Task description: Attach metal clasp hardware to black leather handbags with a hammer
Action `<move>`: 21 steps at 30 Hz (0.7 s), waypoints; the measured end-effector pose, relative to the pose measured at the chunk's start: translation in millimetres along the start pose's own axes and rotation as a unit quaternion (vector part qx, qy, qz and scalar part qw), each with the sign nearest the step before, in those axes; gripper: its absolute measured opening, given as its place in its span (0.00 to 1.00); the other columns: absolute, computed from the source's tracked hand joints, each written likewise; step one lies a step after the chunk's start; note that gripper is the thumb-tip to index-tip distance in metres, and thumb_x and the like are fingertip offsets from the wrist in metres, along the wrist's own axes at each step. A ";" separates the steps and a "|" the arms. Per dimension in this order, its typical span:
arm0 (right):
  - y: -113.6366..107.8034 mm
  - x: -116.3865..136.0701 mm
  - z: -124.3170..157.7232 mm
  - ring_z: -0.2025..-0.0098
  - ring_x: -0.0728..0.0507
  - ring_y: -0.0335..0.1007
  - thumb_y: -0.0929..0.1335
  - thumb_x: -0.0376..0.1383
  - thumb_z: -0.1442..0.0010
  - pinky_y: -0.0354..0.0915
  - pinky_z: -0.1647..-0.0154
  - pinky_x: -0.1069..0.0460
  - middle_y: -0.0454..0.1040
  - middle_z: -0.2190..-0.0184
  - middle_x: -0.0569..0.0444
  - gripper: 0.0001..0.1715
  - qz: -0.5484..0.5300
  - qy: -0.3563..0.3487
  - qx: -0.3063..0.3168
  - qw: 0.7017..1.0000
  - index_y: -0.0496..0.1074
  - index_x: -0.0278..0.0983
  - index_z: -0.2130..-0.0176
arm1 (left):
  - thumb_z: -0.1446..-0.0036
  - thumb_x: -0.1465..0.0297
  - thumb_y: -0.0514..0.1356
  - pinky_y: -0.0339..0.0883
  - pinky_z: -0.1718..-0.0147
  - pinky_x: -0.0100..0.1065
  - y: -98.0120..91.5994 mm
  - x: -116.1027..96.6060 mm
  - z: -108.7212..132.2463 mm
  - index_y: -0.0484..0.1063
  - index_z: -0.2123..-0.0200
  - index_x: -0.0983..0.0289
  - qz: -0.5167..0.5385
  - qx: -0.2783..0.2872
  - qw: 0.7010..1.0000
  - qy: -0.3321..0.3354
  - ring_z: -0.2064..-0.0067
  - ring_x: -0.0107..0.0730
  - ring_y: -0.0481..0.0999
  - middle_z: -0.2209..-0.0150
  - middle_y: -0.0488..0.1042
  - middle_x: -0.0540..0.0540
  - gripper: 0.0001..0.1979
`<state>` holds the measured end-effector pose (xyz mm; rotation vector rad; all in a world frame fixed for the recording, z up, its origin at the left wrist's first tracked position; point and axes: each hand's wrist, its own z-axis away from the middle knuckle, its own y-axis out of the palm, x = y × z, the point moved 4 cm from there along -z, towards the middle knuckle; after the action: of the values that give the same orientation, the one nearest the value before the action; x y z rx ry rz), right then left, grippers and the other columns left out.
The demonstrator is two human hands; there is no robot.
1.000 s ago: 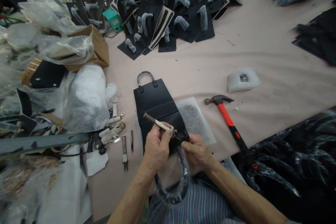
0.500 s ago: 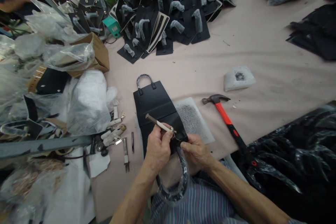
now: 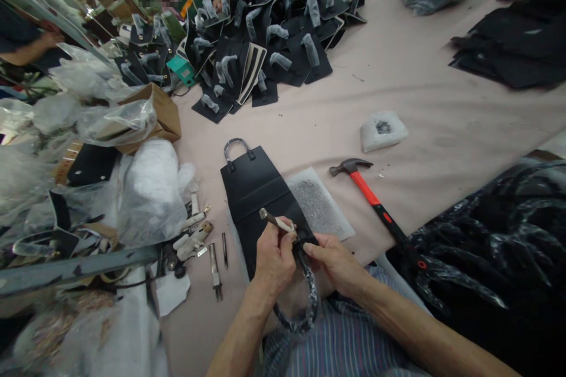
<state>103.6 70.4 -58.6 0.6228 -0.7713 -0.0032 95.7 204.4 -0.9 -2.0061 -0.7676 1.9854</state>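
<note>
Head view. Left hand (image 3: 275,254): thumb and fingers pinching a pale-handled tool (image 3: 283,224). Right hand (image 3: 336,260): pinching the near edge of a black panel (image 3: 256,182), which lies ahead of both hands. Wrapped handle (image 3: 312,293): looped just below both hands. Hammer (image 3: 384,212): beyond the right hand, to its right. Change: tool appears steeper than half a second ago; judged a shift of working angle, edge work unfinished.

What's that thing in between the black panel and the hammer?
A pale sheet with dark specks lies between the black panel and the hammer, in the head view.
</note>
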 end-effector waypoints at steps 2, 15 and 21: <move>1.1 -3.3 3.3 0.77 0.50 0.60 0.73 0.41 0.55 0.57 0.74 0.53 0.68 0.79 0.59 0.12 -0.020 0.026 -0.013 0.999 0.71 0.36 0.71 | 0.38 0.76 0.55 0.74 0.55 0.36 5.2 5.5 6.6 0.71 0.56 0.62 -0.021 -0.013 0.999 0.035 0.57 0.35 0.80 0.59 0.78 0.55 0.09; -16.5 -6.7 25.6 0.74 0.47 0.68 0.74 0.42 0.56 0.65 0.71 0.52 0.71 0.77 0.58 0.16 0.017 0.073 -0.093 0.993 0.68 0.37 0.70 | 0.38 0.77 0.56 0.76 0.51 0.41 22.9 24.6 26.0 0.70 0.60 0.62 -0.082 -0.056 0.984 0.150 0.52 0.38 0.80 0.56 0.78 0.58 0.06; -20.0 -22.4 35.4 0.72 0.46 0.71 0.78 0.44 0.57 0.66 0.69 0.51 0.74 0.74 0.56 0.22 -0.076 0.053 -0.120 0.988 0.70 0.37 0.67 | 0.37 0.77 0.56 0.75 0.49 0.43 26.1 25.0 30.3 0.71 0.57 0.63 -0.085 -0.045 0.982 0.163 0.49 0.38 0.80 0.54 0.79 0.59 0.08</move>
<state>68.7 40.4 -64.3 0.4475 -0.6079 -0.1982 70.4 188.7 -37.5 -2.1599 -0.9261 1.5028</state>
